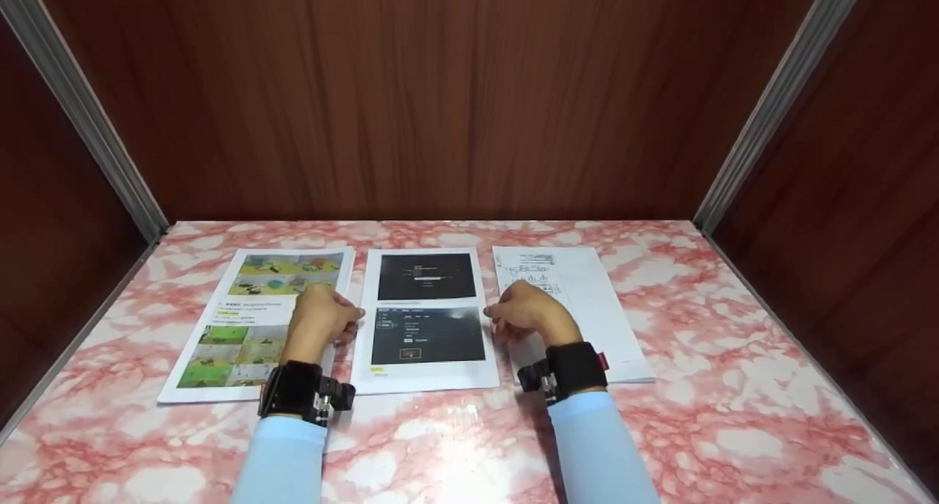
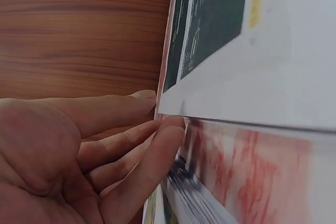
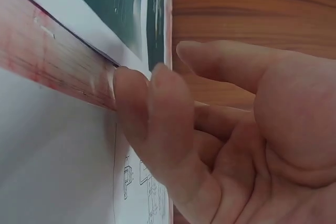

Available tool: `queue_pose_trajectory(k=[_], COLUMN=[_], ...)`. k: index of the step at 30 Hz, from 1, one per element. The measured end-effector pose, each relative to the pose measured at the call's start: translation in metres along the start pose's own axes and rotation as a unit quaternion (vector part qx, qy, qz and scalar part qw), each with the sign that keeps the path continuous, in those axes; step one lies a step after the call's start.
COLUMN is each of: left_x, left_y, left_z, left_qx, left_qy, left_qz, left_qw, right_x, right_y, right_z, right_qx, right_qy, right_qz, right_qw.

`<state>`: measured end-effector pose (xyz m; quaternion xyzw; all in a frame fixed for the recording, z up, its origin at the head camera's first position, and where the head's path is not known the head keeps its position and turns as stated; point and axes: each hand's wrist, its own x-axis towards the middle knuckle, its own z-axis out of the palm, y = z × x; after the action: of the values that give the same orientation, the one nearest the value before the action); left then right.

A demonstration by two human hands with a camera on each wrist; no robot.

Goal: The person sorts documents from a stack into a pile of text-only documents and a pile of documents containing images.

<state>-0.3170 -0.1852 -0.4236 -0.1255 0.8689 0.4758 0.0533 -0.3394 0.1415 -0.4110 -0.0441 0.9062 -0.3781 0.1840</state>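
Note:
In the head view my left hand (image 1: pixel 323 315) is at the left edge of the middle stack of printed sheets (image 1: pixel 433 378), which carries two dark screenshots. Its thumb (image 2: pixel 142 99) is spread from the fingers, and the fingertips are right at the stack's edge in the left wrist view. My right hand (image 1: pixel 530 312) is at the opposite edge. There the fingertips (image 3: pixel 131 85) meet the edge of the sheets, while the thumb (image 3: pixel 194 56) stands apart from them. The middle stack lies flat, its lower corners showing between the wrists.
On the left lies a stack of sheets with colour photos (image 1: pixel 213 394), partly under my left wrist. A stack with line drawings (image 1: pixel 594 298) lies on the right, partly behind my right hand. The marbled red-and-white table (image 1: pixel 733 416) is bounded by a wooden back panel (image 1: pixel 433 100) and side panels.

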Motion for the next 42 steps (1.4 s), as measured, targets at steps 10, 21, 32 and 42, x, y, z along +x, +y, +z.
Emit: queue_pose_trajectory(k=[10, 21, 32, 42], left_x=[-0.004, -0.008, -0.022, -0.041], left_y=[0.007, 0.009, 0.010, -0.056], left_z=[-0.007, -0.008, -0.049, -0.150], left_qx=[0.034, 0.104, 0.074, 0.145], left_qy=[0.008, 0.040, 0.068, 0.118], left_qz=[0.011, 0.050, 0.096, 0.039], left_qw=[0.9993, 0.9925, 0.9904, 0.9817], right_x=[0.002, 0.002, -0.007, 0.007], right_y=[-0.001, -0.007, -0.053, -0.117], right_z=[-0.002, 0.000, 0.024, 0.108], right_qx=[0.060, 0.055, 0.075, 0.136], right_qy=[0.026, 0.025, 0.040, 0.062], right_qz=[-0.028, -0.042, -0.115, -0.148], right_qw=[0.997, 0.997, 0.990, 0.978])
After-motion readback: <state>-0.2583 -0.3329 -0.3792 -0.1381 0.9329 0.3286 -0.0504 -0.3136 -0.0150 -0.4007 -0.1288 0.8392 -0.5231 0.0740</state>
